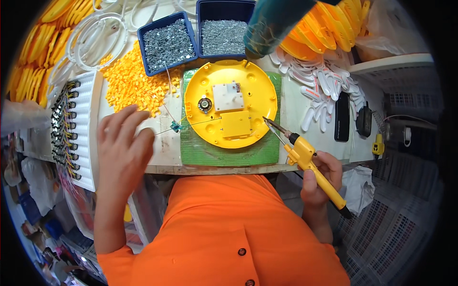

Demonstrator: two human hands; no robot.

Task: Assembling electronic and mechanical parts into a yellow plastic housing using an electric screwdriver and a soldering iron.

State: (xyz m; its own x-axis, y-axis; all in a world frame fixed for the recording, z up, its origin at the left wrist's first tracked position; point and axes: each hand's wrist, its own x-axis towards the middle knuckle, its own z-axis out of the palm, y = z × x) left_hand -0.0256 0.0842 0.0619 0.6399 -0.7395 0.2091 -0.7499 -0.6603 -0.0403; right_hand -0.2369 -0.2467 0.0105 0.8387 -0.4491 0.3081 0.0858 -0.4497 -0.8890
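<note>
My right hand (pixel 322 178) grips a yellow soldering iron (pixel 301 152) with a solder-feed tube, its tip over the right rim of a round yellow plastic shell (pixel 202 86). Inside the shell sit a white box-shaped mechanism (pixel 228 97), a small round speaker (pixel 204 105) and a yellow rectangular cover (pixel 235 124). A little green circuit board (pixel 175 126) hangs by wires at the shell's left edge. From it a thin dark wire (pixel 163 132) runs to my left hand (pixel 125 145), which appears to pinch its end; the fingertips are partly hidden.
Under the shell lies a green mat (pixel 229 158). Two blue bins of screws (pixel 149 49) (pixel 224 9) stand behind, beside a pile of small yellow pieces (pixel 126 81). White foam (pixel 86 128) with wired parts is left; white plastic parts (pixel 329 86) lie right. A dark teal tool (pixel 269 28) hangs overhead.
</note>
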